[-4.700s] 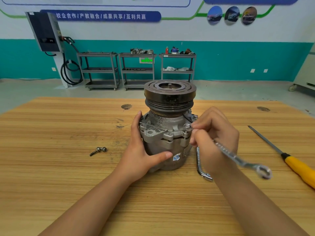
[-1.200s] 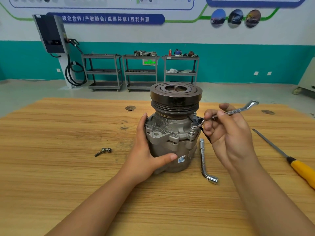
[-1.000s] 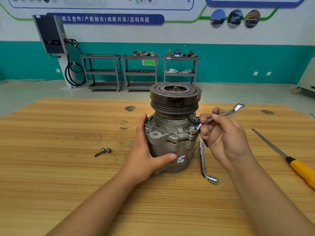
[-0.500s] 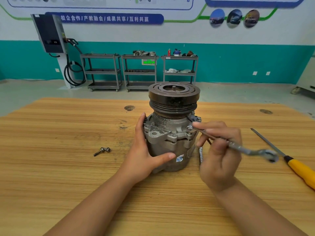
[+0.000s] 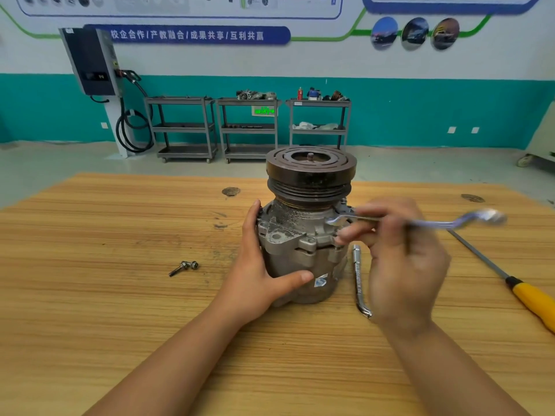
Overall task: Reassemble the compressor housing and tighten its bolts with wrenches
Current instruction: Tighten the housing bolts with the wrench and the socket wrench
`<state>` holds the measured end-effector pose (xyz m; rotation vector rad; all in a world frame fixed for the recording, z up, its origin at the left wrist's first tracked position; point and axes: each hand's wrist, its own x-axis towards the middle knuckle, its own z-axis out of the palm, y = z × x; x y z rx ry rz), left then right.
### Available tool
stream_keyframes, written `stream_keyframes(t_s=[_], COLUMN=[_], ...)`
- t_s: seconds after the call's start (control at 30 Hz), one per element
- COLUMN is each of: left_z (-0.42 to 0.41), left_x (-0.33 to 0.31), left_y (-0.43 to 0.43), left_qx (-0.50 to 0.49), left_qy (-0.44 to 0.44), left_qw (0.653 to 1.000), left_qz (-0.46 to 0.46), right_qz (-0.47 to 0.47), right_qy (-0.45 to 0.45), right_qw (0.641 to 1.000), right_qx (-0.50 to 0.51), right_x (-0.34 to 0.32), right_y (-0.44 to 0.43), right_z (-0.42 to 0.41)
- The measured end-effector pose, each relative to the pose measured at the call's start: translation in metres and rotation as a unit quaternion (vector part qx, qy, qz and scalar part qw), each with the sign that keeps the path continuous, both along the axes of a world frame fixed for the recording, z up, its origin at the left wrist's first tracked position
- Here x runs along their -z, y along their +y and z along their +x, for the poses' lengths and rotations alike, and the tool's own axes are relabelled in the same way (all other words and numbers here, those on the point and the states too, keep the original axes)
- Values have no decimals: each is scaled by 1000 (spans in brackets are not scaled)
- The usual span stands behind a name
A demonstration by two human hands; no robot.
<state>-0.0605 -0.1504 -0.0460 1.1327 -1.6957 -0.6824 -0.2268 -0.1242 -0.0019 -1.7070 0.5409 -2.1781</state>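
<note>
The grey compressor [image 5: 295, 235] stands upright in the middle of the wooden table [image 5: 120, 310], its dark pulley [image 5: 310, 172] on top. My left hand [image 5: 261, 274] wraps its left side, thumb across the front. My right hand [image 5: 399, 259], blurred by motion, grips a silver ring wrench [image 5: 432, 222]. One end of the wrench sits at a bolt on the housing's upper right flange; the handle points right, roughly level.
Two loose bolts [image 5: 184, 267] lie on the table left of the compressor. An L-shaped socket wrench [image 5: 359, 280] lies just right of it, partly behind my right hand. A yellow-handled screwdriver [image 5: 510, 283] lies at the far right. Shelf carts [image 5: 249, 127] stand by the back wall.
The wrench handle has swung up from pointing right and toward me to about level, its end still at the upper right bolt. My left hand has kept its hold on the housing.
</note>
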Motion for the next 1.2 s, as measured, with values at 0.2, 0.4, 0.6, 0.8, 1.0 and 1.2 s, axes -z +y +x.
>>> stream_keyframes(t_s=[0.2,0.4,0.6,0.8,1.0,1.2], left_z=[2,2,2,0,2,0], left_x=[2,1,1,1,2,0], left_y=[-3,-2,-1,-1,-3,0], left_qx=[2,4,9,5,3,-11], left_qy=[11,15,10,14,12,4], left_qw=[1000,1000,1000,1000,1000,1000], left_qz=[11,14,4,6,7,6], right_qz=[168,234,258,218,47,-80], right_qy=[-176,-212,-216,-258,-176,39], right_qw=[959,931,922,929,982,996], right_qx=[-142,-180,-191,-150,-46,29], right_x=[-13,-16,-13,-3,9,18], right_y=[-9,-16,-18,-11,-1,3], right_z=[-11,-20,-20,-13,3,2])
